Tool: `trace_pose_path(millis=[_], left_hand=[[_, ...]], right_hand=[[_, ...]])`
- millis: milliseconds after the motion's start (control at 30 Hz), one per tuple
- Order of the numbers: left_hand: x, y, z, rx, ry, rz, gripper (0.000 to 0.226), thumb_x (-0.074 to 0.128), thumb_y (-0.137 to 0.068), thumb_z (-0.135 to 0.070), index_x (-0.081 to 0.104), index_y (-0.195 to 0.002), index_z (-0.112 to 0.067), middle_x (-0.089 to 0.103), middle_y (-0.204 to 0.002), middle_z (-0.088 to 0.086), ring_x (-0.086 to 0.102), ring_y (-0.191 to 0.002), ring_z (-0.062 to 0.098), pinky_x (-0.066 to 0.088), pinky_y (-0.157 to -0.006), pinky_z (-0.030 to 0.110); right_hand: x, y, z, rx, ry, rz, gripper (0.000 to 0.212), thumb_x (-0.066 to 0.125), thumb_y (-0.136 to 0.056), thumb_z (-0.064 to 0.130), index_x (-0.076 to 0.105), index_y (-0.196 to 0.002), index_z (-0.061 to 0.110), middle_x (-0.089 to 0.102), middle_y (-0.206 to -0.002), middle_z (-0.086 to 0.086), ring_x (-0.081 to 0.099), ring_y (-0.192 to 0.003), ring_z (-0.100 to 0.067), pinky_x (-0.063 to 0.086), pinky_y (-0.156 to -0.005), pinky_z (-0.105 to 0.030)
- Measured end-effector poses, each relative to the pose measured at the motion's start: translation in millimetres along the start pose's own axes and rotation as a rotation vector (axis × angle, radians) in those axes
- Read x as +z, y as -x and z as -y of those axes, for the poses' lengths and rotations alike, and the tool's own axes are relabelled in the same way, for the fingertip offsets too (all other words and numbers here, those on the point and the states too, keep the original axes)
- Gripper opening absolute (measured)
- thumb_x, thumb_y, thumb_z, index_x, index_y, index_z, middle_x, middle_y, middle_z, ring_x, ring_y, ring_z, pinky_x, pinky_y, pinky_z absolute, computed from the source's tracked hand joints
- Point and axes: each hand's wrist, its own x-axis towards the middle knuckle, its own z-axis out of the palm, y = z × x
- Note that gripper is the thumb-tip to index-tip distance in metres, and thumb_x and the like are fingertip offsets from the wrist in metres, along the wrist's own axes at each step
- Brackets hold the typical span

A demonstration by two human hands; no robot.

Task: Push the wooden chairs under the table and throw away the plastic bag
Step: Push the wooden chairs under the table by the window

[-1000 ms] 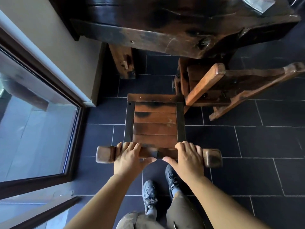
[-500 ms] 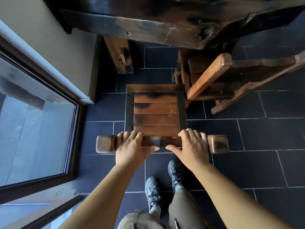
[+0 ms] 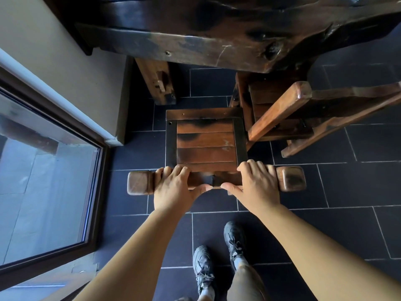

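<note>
Since a second ago the wooden chair (image 3: 206,144) has slid toward twelve o'clock: its seat front now sits close to the table (image 3: 217,40) edge, where before a wider strip of floor tile (image 3: 358,187) showed between them. My grip has not changed.

My left hand (image 3: 173,190) is clenched over the chair's top rail (image 3: 290,178) at about seven o'clock of the seat, fingers curled over the far edge, thumb tucked under. My right hand (image 3: 256,187) grasps the same rail at about five o'clock, the thumbs nearly meeting.

The rail's long axis runs nine to three. The seat points toward twelve, at the table, its slats lying crosswise. A second chair (image 3: 282,109) stands at two o'clock, angled, touching my chair's front right corner and partly under the tabletop. The window (image 3: 43,170) lies at nine.
</note>
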Motion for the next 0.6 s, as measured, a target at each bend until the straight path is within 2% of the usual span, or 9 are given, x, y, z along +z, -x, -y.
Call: trace_pose_path(millis=[267, 433, 600], left_hand=[[-8, -44, -6, -0.018, -0.010, 0.015, 0.083, 0.023, -0.069, -0.091, 0.063, -0.103, -0.027, 0.062, -0.102, -0.009, 0.050, -0.101, 0.024, 0.029, -0.102, 0.038], [-13, -77, -11, -0.036, 0.003, 0.041, 0.075, 0.035, -0.072, -0.090, 0.061, -0.106, -0.028, 0.060, -0.108, -0.010, 0.046, -0.107, 0.022, 0.023, -0.104, 0.035], [-16, -111, -12, -0.046, 0.013, 0.043, 0.077, 0.036, -0.072, -0.091, 0.061, -0.108, -0.028, 0.060, -0.111, -0.008, 0.045, -0.111, 0.023, 0.023, -0.106, 0.037]], right_hand=[[3, -45, -15, -0.033, 0.057, 0.030, 0.071, 0.035, -0.086, 0.080, 0.057, -0.099, 0.014, 0.062, -0.096, -0.006, 0.056, -0.089, -0.032, 0.040, -0.081, -0.045], [5, -78, -24, -0.041, 0.067, 0.014, 0.069, 0.038, -0.085, 0.079, 0.057, -0.098, 0.014, 0.062, -0.096, -0.007, 0.056, -0.090, -0.032, 0.038, -0.080, -0.045], [6, -113, -33, -0.049, 0.071, 0.009, 0.072, 0.034, -0.086, 0.080, 0.056, -0.098, 0.013, 0.063, -0.096, -0.007, 0.057, -0.090, -0.031, 0.038, -0.083, -0.044]])
